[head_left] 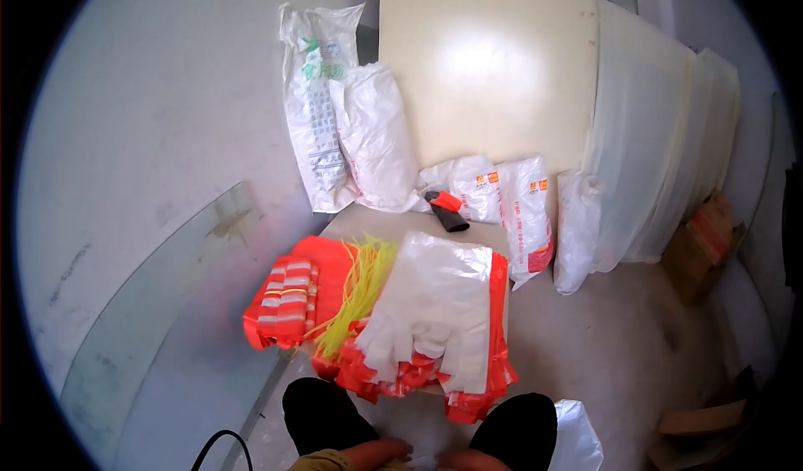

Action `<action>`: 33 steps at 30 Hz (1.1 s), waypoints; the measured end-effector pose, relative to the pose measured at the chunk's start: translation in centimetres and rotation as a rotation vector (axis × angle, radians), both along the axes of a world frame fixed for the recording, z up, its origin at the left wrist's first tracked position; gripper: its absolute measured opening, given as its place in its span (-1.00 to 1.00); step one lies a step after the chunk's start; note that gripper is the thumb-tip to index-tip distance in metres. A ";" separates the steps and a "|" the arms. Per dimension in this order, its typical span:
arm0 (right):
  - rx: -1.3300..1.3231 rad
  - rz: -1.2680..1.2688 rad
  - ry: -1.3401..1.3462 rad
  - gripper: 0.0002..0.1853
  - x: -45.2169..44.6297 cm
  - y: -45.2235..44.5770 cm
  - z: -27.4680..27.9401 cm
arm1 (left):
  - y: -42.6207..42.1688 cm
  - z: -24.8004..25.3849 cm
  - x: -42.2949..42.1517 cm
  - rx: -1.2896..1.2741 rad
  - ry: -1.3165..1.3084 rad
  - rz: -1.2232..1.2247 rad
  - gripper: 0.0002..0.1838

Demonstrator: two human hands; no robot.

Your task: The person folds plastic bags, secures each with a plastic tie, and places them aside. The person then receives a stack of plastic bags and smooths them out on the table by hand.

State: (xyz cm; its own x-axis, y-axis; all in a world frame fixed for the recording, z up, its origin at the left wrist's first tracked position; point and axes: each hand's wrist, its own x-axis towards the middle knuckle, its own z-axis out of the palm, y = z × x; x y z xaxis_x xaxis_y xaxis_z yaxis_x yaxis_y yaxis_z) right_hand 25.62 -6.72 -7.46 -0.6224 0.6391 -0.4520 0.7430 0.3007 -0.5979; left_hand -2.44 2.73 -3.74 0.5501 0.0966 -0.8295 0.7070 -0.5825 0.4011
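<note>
My left hand (378,453) and my right hand (470,460) rest low between my dark-clad knees at the bottom edge. They are blurred and partly cut off, so how the fingers lie does not show. Beyond them, a stack of clear plastic bags (435,291) lies on red plastic bags (499,329) on a low table (355,220). To its left is a bunch of yellow ties (360,291). A bundle of red-and-white striped bags (288,295), bound with a yellow band, sits at the far left.
A black-and-red object (449,212) lies at the table's back. Filled white sacks (376,136) lean against the wall and a cream panel (493,69). More plastic packages (527,216) stand behind right. A cardboard box (703,245) is at the right, and a glass pane (142,320) leans left.
</note>
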 end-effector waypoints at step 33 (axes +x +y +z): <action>-0.377 -0.201 -0.163 -0.28 -3.0 4.0 11.9 | -0.8 3.8 -0.1 0.059 -0.177 0.082 -0.46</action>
